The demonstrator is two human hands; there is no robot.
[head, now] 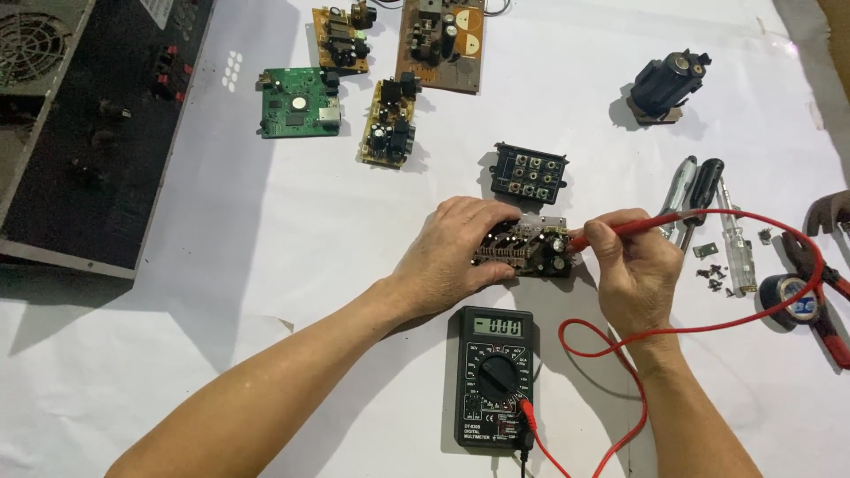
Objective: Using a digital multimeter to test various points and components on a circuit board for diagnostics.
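Left hand [452, 257] clamps the small brown component-laden circuit board [524, 250] on the white table sheet [266, 221]. Right hand [630, 270] pinches the red test probe [611, 228], tip apparently on the board. Black digital multimeter [493, 376] reads zeros; probing under way, other boards untested.

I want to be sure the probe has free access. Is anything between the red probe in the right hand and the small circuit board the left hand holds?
Nothing visible. The red probe in the right hand already has its tip at the right end of the circuit board; the left hand holds the other end.
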